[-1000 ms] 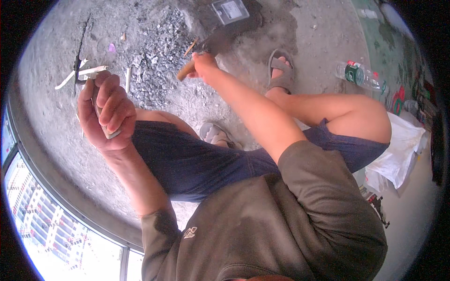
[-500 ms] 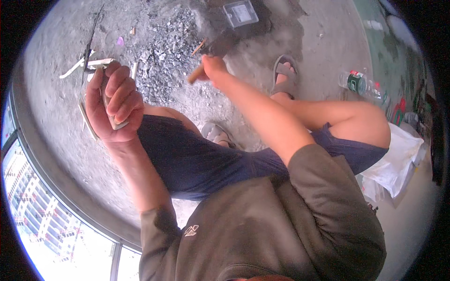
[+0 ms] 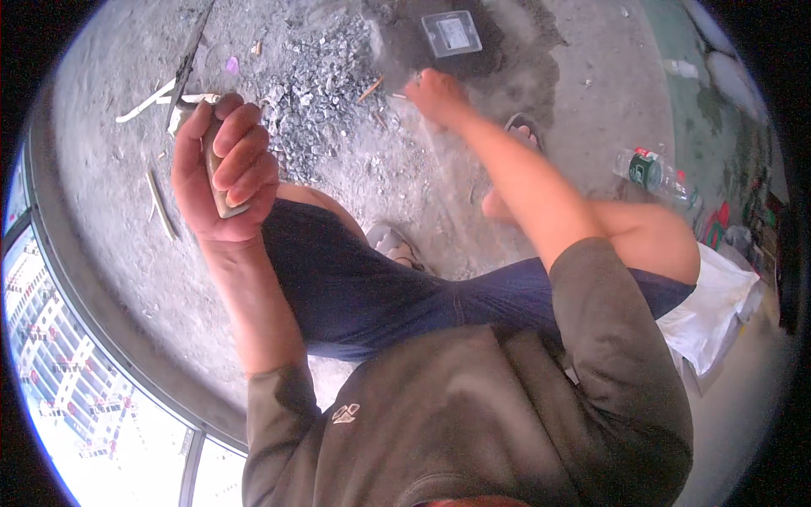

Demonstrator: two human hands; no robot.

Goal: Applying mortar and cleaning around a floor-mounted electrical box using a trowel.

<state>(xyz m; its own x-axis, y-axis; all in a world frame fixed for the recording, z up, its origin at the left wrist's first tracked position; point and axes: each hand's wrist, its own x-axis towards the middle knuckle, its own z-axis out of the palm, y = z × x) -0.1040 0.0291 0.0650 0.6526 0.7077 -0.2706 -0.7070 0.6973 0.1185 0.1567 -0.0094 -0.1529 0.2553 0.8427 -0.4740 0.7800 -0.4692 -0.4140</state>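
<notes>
My left hand is raised on the left, its fingers wrapped round a narrow, flat grey-tan bar. The bar lies upright along the palm; its material is unclear. Farther right, my right hand reaches out past the rubble with its fingers curled in a fist. The brown wooden handle seen in it earlier is hidden or smeared by motion now, and the tool's other end does not show. Between the hands, on the floor, lies a patch of broken grey stone chips.
Pale strips lie beyond my left hand, with a thin stick nearer. A clear plastic box sits on a dark wet patch. At right are a plastic bottle and white bag. A curved window edge runs along the left.
My right hand has moved up and to the right, and the brown handle that stuck out of it no longer shows. My left hand keeps hold of the bar. The view has shifted slightly.
</notes>
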